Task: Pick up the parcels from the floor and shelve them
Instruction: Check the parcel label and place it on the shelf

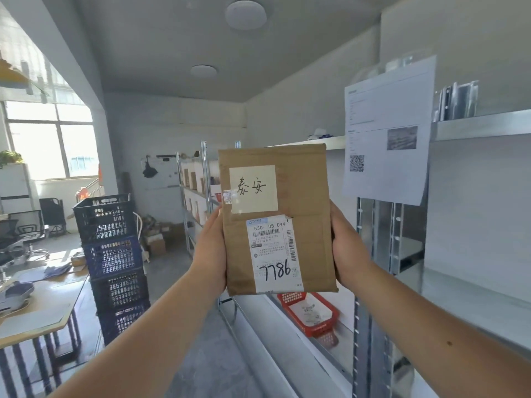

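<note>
We clasp the brown parcel upright by its side edges, left hand and right hand; fingers probably curl behind.

Single head-worn wide-angle view, facing forward at roughly chest height down a storeroom aisle. Parcel held up close, filling centre frame. Metal shelving near right; stacked crates and bench left; window far left.

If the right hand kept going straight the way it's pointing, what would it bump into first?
Probably nothing soon. The right hand, gripping the brown parcel, points up and forward; the printed sheet on the metal shelf hangs just right of that line. Depth is unclear.
</note>
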`<state>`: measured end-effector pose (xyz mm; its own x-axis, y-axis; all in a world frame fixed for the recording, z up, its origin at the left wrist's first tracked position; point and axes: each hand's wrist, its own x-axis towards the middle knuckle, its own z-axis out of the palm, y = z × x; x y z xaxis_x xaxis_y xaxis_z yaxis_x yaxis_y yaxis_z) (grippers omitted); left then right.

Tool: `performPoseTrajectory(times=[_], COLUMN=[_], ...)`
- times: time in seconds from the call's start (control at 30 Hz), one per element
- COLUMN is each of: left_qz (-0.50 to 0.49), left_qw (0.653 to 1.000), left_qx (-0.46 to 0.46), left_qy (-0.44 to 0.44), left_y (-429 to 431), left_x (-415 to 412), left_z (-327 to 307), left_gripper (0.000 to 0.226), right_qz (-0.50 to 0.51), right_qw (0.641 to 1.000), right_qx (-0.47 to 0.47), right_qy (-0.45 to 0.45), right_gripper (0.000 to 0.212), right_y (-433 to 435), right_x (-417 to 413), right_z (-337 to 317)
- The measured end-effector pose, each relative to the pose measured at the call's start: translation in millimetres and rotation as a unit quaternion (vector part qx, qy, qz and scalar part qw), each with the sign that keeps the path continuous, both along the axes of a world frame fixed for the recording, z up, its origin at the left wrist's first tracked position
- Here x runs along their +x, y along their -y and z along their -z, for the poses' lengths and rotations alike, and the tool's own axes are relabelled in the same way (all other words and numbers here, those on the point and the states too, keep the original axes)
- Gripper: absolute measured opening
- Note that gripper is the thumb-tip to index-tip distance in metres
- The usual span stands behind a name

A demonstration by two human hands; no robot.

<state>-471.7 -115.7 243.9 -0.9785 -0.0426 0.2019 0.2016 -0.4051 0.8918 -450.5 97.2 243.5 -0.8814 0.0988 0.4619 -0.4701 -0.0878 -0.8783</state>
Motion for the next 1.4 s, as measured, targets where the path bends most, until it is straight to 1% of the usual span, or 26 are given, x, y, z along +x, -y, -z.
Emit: performPoseTrajectory(times=[0.07,0.17,0.23,0.37,0.6,0.7,0.83,0.9,1.03,1.1,1.23,1.4], left_qz=[0.024,0.026,0.034,0.045,0.089,0.117,0.165,0.186,0.249,0.274,0.322,0.388], left_qw=[1.000,1.000,0.999,0.999,0.995,0.992,0.986,0.982,0.968,0.961,0.943,0.914], left_qx=[0.000,-0.007,-0.004,-0.003,-0.011,-0.015,-0.010,-0.008,-0.021,-0.032,-0.076,-0.118], left_qy=[0.002,0.004,0.008,0.023,0.047,0.042,0.033,0.031,0.033,0.026,0.009,-0.013], left_y=[-17,-42,-58,-89,-139,-159,-183,-194,-214,-221,-241,-273], left_x=[11,35,54,101,172,193,209,219,238,247,277,330], left_z=[6,12,14,17,19,19,19,20,17,17,15,10], left_gripper=[0.049,0.046,0.045,0.041,0.038,0.037,0.047,0.042,0.033,0.031,0.025,0.034], right_qz=[0.019,0.035,0.038,0.038,0.064,0.098,0.140,0.159,0.213,0.241,0.308,0.390], right_qw=[1.000,0.999,0.999,0.999,0.997,0.994,0.988,0.985,0.974,0.967,0.947,0.914], right_qx=[0.024,0.036,0.023,-0.005,-0.011,-0.017,-0.025,-0.029,-0.031,-0.037,-0.051,-0.083], right_qy=[0.004,0.006,0.014,0.029,0.052,0.056,0.057,0.061,0.065,0.068,0.076,0.074], right_gripper=[0.042,0.046,0.045,0.033,0.049,0.048,0.048,0.043,0.040,0.040,0.039,0.037], right_y=[-18,-43,-57,-82,-136,-156,-177,-185,-195,-197,-195,-207], right_x=[19,50,73,125,203,235,276,296,338,360,411,481], right_z=[4,8,8,6,26,29,28,28,27,28,33,43])
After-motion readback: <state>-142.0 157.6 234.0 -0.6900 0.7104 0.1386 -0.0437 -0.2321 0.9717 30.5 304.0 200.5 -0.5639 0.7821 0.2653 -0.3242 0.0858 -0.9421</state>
